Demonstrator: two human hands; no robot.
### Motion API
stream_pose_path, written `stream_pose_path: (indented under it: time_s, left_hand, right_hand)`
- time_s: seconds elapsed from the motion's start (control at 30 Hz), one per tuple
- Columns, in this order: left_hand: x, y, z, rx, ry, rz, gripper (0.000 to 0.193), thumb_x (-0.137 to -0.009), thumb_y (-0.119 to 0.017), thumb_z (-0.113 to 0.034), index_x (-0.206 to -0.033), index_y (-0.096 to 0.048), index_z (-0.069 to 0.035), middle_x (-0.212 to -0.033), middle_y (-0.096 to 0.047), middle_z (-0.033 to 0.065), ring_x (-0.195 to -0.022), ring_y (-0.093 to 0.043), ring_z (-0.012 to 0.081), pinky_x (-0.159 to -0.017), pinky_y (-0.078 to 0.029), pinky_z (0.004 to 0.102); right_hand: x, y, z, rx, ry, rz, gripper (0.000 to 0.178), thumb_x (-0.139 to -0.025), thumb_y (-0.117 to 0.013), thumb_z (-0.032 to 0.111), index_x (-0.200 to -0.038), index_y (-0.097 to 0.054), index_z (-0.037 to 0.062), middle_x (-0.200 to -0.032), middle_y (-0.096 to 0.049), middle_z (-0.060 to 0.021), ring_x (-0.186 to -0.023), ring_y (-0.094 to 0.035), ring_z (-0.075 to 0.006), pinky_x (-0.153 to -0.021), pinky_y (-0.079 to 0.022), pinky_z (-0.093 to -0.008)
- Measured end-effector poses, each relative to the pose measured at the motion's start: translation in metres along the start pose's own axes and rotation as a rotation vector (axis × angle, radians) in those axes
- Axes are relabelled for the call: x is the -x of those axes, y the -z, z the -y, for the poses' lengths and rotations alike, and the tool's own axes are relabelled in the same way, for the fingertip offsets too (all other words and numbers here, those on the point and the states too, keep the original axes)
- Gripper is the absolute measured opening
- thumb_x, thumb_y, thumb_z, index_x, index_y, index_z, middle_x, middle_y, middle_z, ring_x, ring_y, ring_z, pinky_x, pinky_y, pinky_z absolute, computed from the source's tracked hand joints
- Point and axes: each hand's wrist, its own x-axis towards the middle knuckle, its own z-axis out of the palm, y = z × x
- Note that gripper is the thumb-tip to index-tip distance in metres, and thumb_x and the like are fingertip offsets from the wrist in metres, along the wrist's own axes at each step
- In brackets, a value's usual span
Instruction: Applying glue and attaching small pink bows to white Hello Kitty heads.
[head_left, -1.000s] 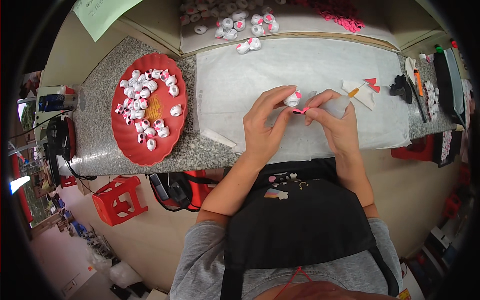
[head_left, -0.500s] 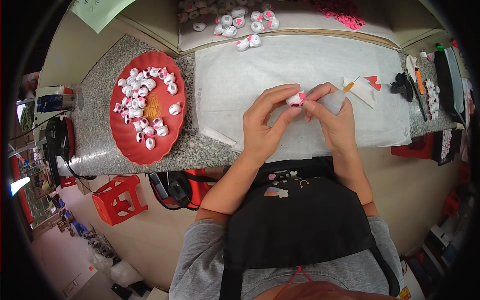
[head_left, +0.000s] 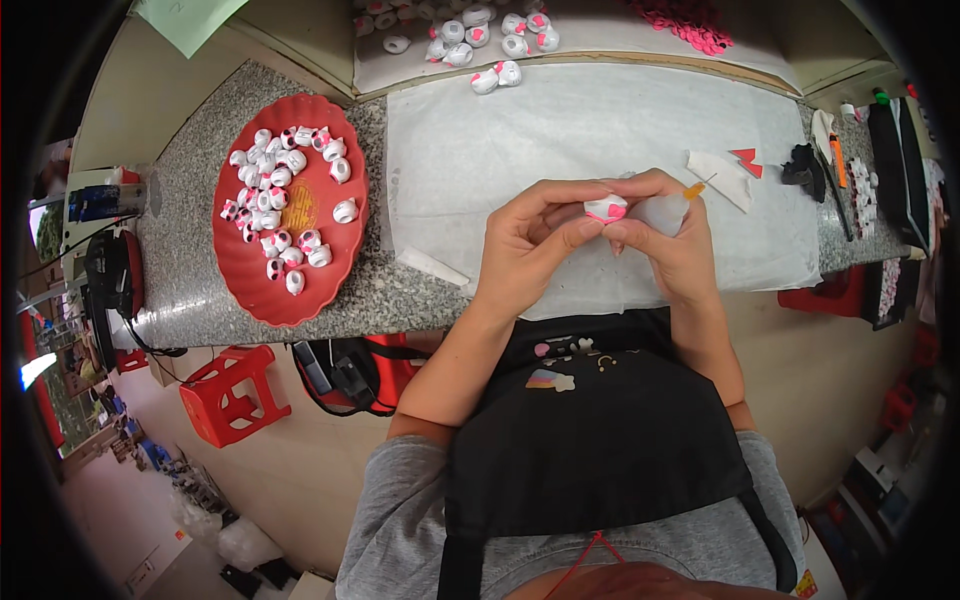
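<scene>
Between the fingertips of both hands sits a small white figurine head with pink parts. My left hand is closed on it from the left, thumb below and fingers above. From the other side, the thumb and forefinger of my right hand touch the figurine head too. Tucked in that right hand is a translucent squeeze bottle with an orange needle tip pointing up and right. Beneath both hands spreads a white sheet on the counter.
A red scalloped plate holds many similar white heads at left. More heads and a pile of pink pieces occupy the shelf behind. A white paper strip with red scraps, a black cloth-like item and an orange-handled tool lie at right.
The figurine head has been turned between my fingers, and its pink part shows at a different angle. My right hand has moved slightly closer around it, with the bottle still held.
</scene>
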Motion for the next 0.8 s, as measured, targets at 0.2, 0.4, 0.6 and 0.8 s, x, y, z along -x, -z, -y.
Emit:
stream_pose_path:
  time_s: [0.2, 0.4, 0.6, 0.8]
  left_hand:
    - [0.0027, 0.0020, -0.0006, -0.103, -0.058, 0.037, 0.020, -0.073, -0.053, 0.002, -0.094, -0.051, 0.004, -0.095, -0.053, 0.0122, -0.087, -0.052, 0.0164, -0.076, -0.042, 0.0266]
    - [0.0005, -0.0030, -0.0014, 0.011, 0.040, -0.018, 0.021, -0.074, -0.052, 0.001, -0.095, -0.051, 0.004, -0.095, -0.054, 0.0114, -0.087, -0.052, 0.0160, -0.076, -0.042, 0.0260]
    - [0.0010, -0.0031, 0.0036, -0.188, -0.100, -0.039, 0.024, -0.075, -0.051, 0.001, -0.098, -0.049, 0.003, -0.096, -0.054, 0.0110, -0.088, -0.051, 0.0160, -0.076, -0.042, 0.0249]
    - [0.0018, -0.0009, -0.0015, 0.046, -0.023, 0.001, 0.021, -0.074, -0.052, 0.002, -0.095, -0.050, 0.003, -0.093, -0.054, 0.0117, -0.079, -0.053, 0.0154, -0.069, -0.044, 0.0252]
  right_hand:
    - [0.0040, -0.0017, -0.0003, -0.043, 0.000, -0.011, 0.026, -0.064, -0.061, -0.001, -0.088, -0.051, -0.0023, -0.084, -0.054, -0.0115, -0.063, -0.051, -0.0129, -0.050, -0.042, -0.0227]
    - [0.0037, -0.0008, 0.0029, -0.038, -0.066, -0.039, 0.026, -0.065, -0.059, -0.002, -0.090, -0.051, -0.0026, -0.088, -0.054, -0.0129, -0.063, -0.051, -0.0130, -0.049, -0.042, -0.0225]
    - [0.0034, -0.0046, 0.0036, -0.041, -0.029, -0.056, 0.024, -0.067, -0.054, -0.002, -0.091, -0.051, -0.0032, -0.088, -0.054, -0.0131, -0.063, -0.052, -0.0130, -0.049, -0.042, -0.0228]
    - [0.0023, -0.0027, -0.0008, -0.054, -0.070, -0.017, 0.025, -0.065, -0.056, 0.000, -0.089, -0.049, -0.0035, -0.081, -0.053, -0.0121, -0.059, -0.050, -0.0144, -0.050, -0.041, -0.0241]
